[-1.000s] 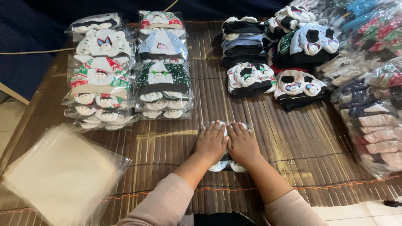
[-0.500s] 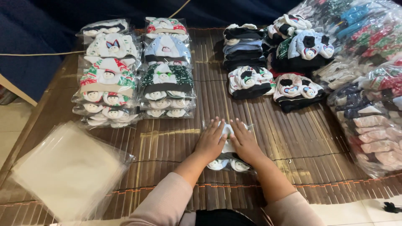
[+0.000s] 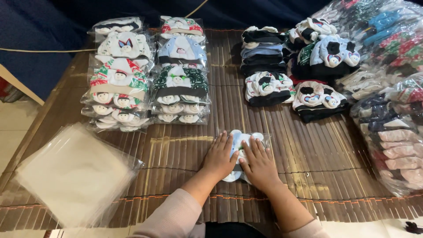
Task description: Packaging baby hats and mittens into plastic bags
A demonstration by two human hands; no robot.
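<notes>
Both my hands lie flat, side by side, on a clear plastic bag holding a white and pale blue knitted baby hat (image 3: 240,140) on the brown bamboo mat (image 3: 308,154). My left hand (image 3: 219,155) covers the bag's left half. My right hand (image 3: 259,162) covers its right half. The fingers of both are spread and point away from me. White pom-pom ends of the hat stick out under my palms near the wrists.
Two rows of bagged hats (image 3: 150,79) are stacked at the back left. Unbagged hats (image 3: 299,66) are piled at the back centre and right. Big bags of packed goods (image 3: 387,88) line the right edge. A stack of empty clear bags (image 3: 75,174) lies front left.
My hands have stayed pressed on the bagged hat while sliding slightly along it. The view has shifted a little as my head moved.
</notes>
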